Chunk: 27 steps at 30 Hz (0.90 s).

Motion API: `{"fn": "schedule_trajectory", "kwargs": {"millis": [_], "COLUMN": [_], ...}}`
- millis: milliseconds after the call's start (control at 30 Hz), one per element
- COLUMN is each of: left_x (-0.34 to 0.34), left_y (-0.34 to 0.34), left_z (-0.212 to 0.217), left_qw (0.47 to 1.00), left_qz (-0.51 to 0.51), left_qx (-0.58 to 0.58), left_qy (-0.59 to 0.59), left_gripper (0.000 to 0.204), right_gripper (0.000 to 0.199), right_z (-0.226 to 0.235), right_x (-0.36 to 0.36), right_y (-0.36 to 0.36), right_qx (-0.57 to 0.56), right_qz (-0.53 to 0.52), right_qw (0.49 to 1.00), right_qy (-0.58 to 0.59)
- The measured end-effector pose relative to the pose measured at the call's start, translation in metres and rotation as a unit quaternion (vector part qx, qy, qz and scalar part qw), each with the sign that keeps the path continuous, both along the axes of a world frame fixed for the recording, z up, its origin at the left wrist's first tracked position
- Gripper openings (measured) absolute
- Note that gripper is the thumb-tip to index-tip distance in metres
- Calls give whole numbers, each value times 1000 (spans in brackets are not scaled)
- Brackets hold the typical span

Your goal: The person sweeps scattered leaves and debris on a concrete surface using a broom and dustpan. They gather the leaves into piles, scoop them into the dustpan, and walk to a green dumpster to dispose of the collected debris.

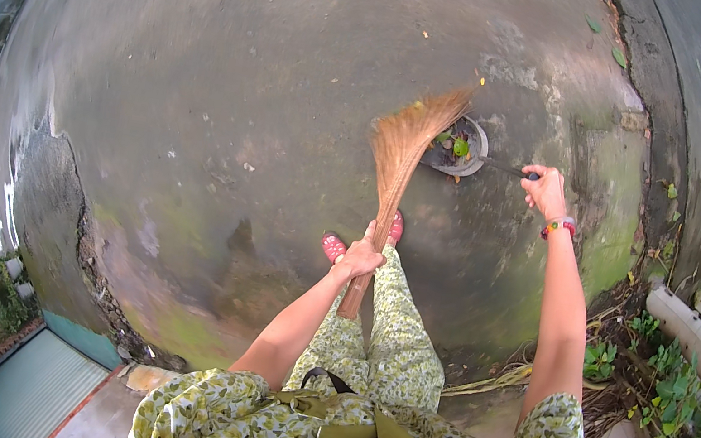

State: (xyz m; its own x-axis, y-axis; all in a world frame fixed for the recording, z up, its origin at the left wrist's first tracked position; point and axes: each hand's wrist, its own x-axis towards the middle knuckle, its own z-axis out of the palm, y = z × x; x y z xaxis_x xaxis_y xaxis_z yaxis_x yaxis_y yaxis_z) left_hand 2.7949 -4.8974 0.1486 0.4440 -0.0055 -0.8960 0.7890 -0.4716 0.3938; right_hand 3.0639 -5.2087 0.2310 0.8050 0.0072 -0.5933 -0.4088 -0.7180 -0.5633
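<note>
My left hand (362, 256) is closed around the handle of a straw broom (403, 149). The broom's fanned bristles spread away from me and overlap the left side of a grey dustpan (474, 151). Green and yellow leaves with dark debris (452, 145) lie inside the pan. Out to the right, my right hand (546, 191) grips the dark end of the dustpan's long thin handle, a red beaded bracelet on the wrist. Part of the pan is hidden behind the bristles.
Grey concrete ground (284, 62) stretches around me, mossy in places and dotted with small leaves. A crack with a raised edge (652, 111) runs along the right. Green plants and dry stems (663, 388) grow at the lower right, beside a pale pipe-like piece (687, 341). My red shoes (333, 247) stand near the broom.
</note>
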Motion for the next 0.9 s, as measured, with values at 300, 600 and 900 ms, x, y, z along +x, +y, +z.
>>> {"fn": "schedule_trajectory", "kwargs": {"millis": [300,600,900], "left_x": [27,45,95], "left_y": [39,-12,104], "left_z": [91,70,154], "left_qw": [995,992,998], "left_qz": [60,82,54], "left_qx": [-78,-96,5], "left_qy": [-18,3,-40], "left_gripper": [92,94,90], "right_gripper": [24,27,32], "right_z": [-5,-6,16], "right_x": [-1,-2,-73], "right_y": [-18,-29,-79], "right_qx": [8,25,75], "right_qz": [-5,-14,-158], "right_qw": [1000,1000,985], "right_qy": [-1,-8,-10]}}
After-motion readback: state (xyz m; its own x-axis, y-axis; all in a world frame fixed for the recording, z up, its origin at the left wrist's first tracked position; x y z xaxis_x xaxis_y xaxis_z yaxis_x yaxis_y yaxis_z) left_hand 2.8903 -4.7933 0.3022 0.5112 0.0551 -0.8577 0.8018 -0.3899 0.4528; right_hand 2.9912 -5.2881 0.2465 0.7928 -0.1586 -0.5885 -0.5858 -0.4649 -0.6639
